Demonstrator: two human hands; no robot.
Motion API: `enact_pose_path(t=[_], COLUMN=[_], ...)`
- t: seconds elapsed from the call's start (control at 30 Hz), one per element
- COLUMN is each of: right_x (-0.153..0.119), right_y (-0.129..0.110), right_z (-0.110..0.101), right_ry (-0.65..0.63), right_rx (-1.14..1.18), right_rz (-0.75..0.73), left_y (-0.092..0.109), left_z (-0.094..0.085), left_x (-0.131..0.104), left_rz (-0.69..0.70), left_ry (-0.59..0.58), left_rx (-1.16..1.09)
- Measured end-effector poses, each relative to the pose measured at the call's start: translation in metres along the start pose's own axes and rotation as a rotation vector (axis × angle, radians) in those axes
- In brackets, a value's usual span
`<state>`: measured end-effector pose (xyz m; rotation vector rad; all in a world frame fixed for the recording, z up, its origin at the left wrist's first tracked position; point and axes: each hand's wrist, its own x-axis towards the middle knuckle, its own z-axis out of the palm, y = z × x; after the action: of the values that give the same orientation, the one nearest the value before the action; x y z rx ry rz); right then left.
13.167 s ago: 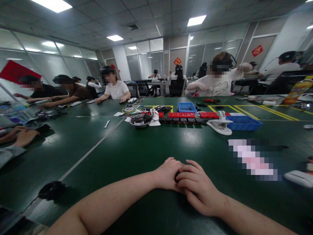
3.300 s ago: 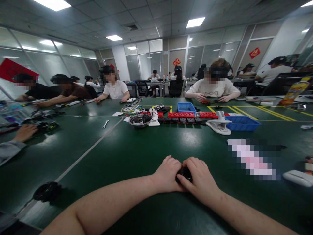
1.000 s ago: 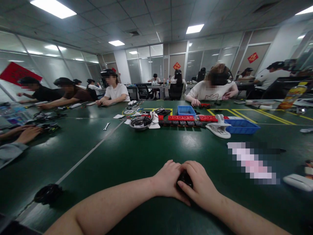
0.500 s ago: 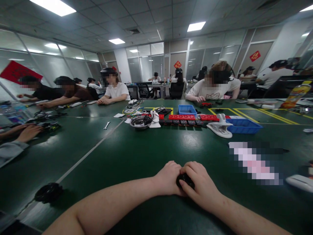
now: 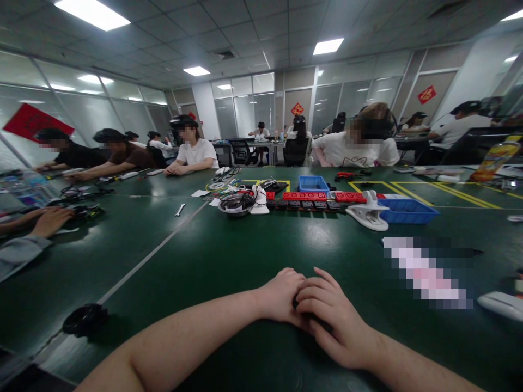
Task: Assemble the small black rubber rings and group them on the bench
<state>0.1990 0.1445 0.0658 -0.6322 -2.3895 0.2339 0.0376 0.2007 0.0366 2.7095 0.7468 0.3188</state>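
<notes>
Head view: two bare hands meet over a green table (image 5: 229,245), close to the wearer. The left hand (image 5: 280,296) is curled around a small black object (image 5: 295,302), which sits between the two palms, mostly hidden. The right hand (image 5: 333,313) covers it from the other side, fingers spread and loosely bent, thumb held apart; whether they touch the object cannot be told.

To the left of the forearms lies a black coil (image 5: 85,319); farther off are a wrench (image 5: 180,210) and, at the left edge, a co-worker's hand (image 5: 53,220). Across the middle stand a bowl (image 5: 235,211) of cables, a red strip (image 5: 304,196), a white clip (image 5: 370,215) and, just beside it, a blue tray (image 5: 411,218). A pixelated pink patch (image 5: 427,275) lies to the right. Beyond, people in dark headgear sit around the table.
</notes>
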Motion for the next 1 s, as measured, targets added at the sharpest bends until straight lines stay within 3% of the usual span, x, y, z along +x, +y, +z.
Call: enact_pose_path(t=[0.13,0.27,0.63,0.77,1.0], right_x=[0.0,0.001,0.001,0.002,0.001], right_y=[0.006,0.013,0.014,0.012,0.006], right_z=[0.003,0.01,0.014,0.011,0.008], right_ry=[0.083,0.069,-0.009,0.001,0.032], right_rx=[-0.114,-0.185,-0.259,-0.185,0.023], right_rz=[0.127,0.283,0.392,0.327,0.016], left_y=[0.008,0.015,0.014,0.009,-0.001], left_z=[-0.002,0.0,0.002,0.0,-0.005], left_x=[-0.002,-0.003,-0.003,-0.002,0.001], left_rz=[-0.087,-0.154,-0.154,-0.057,0.066], left_ry=[0.049,0.107,0.12,0.08,-0.015], left_rx=[-0.054,-0.034,0.062,0.038,0.06])
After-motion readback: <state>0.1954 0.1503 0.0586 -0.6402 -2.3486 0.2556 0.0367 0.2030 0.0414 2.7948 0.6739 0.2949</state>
